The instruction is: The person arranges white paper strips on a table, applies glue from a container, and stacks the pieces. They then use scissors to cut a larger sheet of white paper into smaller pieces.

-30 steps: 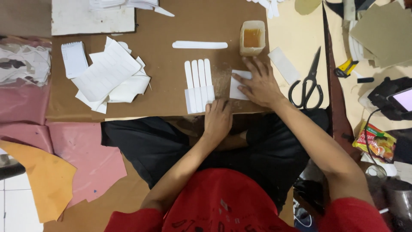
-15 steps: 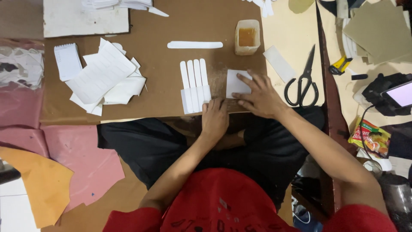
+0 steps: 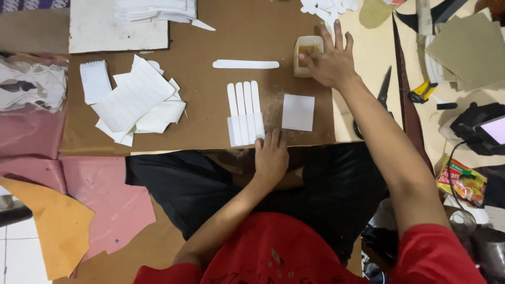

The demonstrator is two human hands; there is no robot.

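Note:
My right hand [image 3: 330, 60] reaches to the small square container of amber glue [image 3: 306, 52] at the far side of the brown board [image 3: 221, 31]; its fingers are spread, with the thumb and forefinger at the container's rim. My left hand [image 3: 271, 155] rests flat on the board's near edge, fingertips touching the bottom of a row of white strips [image 3: 244, 113]. A white square piece [image 3: 298, 112] lies bare just right of the strips. A single long white strip [image 3: 245, 64] lies farther back.
A heap of white paper pieces [image 3: 138, 100] lies at the left of the board. Black scissors [image 3: 383, 92] lie right of the board, partly under my forearm. Pink [image 3: 115, 205] and orange sheets [image 3: 60, 231] lie on the floor at left. A phone [image 3: 493, 129] and snack packet [image 3: 463, 181] sit at right.
My right hand has lifted off the white square piece and moved away to the glue container. The left hand has stayed at the board's edge by the strips.

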